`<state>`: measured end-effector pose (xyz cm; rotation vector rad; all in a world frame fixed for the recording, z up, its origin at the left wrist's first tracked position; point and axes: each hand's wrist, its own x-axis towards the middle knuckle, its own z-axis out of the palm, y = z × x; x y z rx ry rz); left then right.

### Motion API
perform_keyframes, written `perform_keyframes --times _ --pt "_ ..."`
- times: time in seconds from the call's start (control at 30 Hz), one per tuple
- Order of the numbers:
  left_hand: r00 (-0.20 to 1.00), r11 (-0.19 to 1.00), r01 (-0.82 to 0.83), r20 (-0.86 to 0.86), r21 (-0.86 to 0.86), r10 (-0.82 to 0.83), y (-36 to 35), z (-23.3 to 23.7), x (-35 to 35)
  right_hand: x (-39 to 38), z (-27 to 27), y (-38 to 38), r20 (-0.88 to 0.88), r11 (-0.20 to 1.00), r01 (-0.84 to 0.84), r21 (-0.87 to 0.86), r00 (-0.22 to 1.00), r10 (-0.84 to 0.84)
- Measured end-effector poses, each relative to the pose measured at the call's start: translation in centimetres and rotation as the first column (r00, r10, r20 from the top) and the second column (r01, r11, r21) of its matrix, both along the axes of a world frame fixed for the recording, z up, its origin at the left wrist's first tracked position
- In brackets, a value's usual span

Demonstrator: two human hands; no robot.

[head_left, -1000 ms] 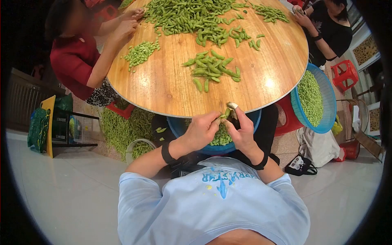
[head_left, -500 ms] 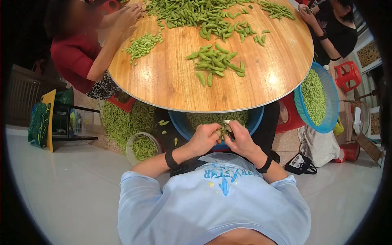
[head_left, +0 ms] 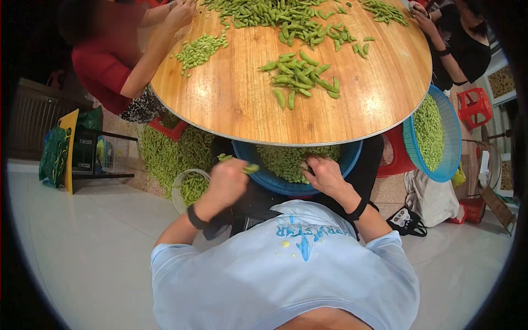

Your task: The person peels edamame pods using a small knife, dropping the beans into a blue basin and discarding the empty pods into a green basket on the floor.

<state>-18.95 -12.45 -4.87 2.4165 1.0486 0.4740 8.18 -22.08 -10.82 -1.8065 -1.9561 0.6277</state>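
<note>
My left hand [head_left: 226, 182] is closed on an empty green pod shell [head_left: 250, 168], held out to the left of the blue basin [head_left: 264, 175] on my lap. My right hand [head_left: 324, 175] rests over the shelled beans [head_left: 280, 161] in that basin, fingers curled down; whether it holds anything I cannot tell. On the round wooden table [head_left: 236, 110] in front of me lies a small pile of whole pods [head_left: 300, 78].
A large heap of pods [head_left: 275, 14] covers the far table. A person in red [head_left: 104, 66] works at the left beside shelled beans [head_left: 199, 49]; another in black [head_left: 467, 49] at the right. Discarded shells [head_left: 165, 157] lie on the floor around a white bucket [head_left: 184, 190]. A blue basket [head_left: 440, 137] stands right.
My hands have come apart. The left hand swung out to the left with the empty shell, and the right hand dropped onto the beans in the basin.
</note>
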Motion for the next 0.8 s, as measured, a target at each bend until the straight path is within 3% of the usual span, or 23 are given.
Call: perform_keyframes --times 0.03,0.07,0.1,0.17,0.2,0.27,0.3,0.37,0.4,0.47,0.5,0.57,0.63,0.7,0.73,0.8 --pt "0.981 0.991 -0.039 -0.184 0.124 0.062 1.1 0.1 -1.8 0.0 -0.1 -0.4 -0.003 1.000 -0.006 -0.006 1.000 0.006" --pt "0.949 0.954 -0.070 -0.275 0.292 0.154 1.9 0.4 -3.1 0.0 -0.3 -0.7 0.018 0.992 -0.107 -0.060 0.994 0.108" --pt "0.884 0.929 -0.098 -0.398 0.356 0.246 2.1 1.9 -3.3 -0.1 -0.5 -0.9 0.035 0.973 -0.202 -0.114 0.978 0.207" --pt "0.909 0.887 -0.105 -0.319 0.450 0.269 3.0 1.7 -4.1 -0.3 -1.2 -1.1 0.016 0.954 -0.244 -0.174 0.968 0.251" --pt "0.908 0.889 -0.105 -0.321 0.446 0.268 3.3 1.1 -4.2 -0.5 -1.5 -1.0 0.024 0.938 -0.290 -0.188 0.954 0.299" --pt "0.988 0.987 0.006 -0.151 0.159 0.018 3.8 -1.1 -4.2 -0.6 -0.7 -0.4 0.021 0.891 -0.400 -0.213 0.910 0.414" --pt "0.988 0.987 0.003 -0.150 0.158 0.021 3.7 -1.8 -3.8 -0.9 -0.6 -0.4 0.021 0.890 -0.403 -0.214 0.909 0.417" --pt "0.952 0.957 0.241 -0.234 0.163 -0.200 3.5 -3.1 -1.9 -1.4 -0.8 -0.4 0.036 0.848 -0.422 -0.320 0.889 0.456" --pt "0.952 0.956 0.241 -0.231 0.164 -0.200 3.4 -3.4 -1.0 -1.4 -1.1 -0.7 0.011 0.856 -0.448 -0.258 0.884 0.467" --pt "0.860 0.885 0.442 -0.349 0.148 -0.371 2.9 -3.9 0.3 -1.7 -2.2 -1.5 0.080 0.870 -0.460 -0.178 0.874 0.479" --pt "0.859 0.884 0.445 -0.347 0.144 -0.376 2.5 -4.8 0.8 -1.9 -2.3 -1.9 0.145 0.879 -0.467 -0.097 0.867 0.477" --pt "0.735 0.781 0.624 -0.344 0.005 -0.585 1.7 -6.3 1.8 -1.7 -2.1 -1.9 0.147 0.872 -0.475 -0.115 0.860 0.488" --pt "0.697 0.762 0.648 -0.388 -0.022 -0.604 1.2 -6.5 2.3 -1.5 -1.7 -1.6 0.160 0.861 -0.491 -0.129 0.847 0.507" --pt "0.573 0.696 0.701 -0.458 -0.155 -0.680 0.9 -6.9 2.3 -1.3 -1.1 -1.7 0.108 0.836 -0.527 -0.154 0.832 0.544" --pt "0.627 0.699 0.712 -0.391 -0.062 -0.674 0.7 -7.0 2.0 -0.9 -0.6 -1.8 0.090 0.826 -0.547 -0.135 0.824 0.560" --pt "0.636 0.697 0.711 -0.339 -0.094 -0.694 -0.4 -6.2 1.9 -0.3 -0.3 -2.6 0.077 0.808 -0.570 -0.149 0.808 0.584"
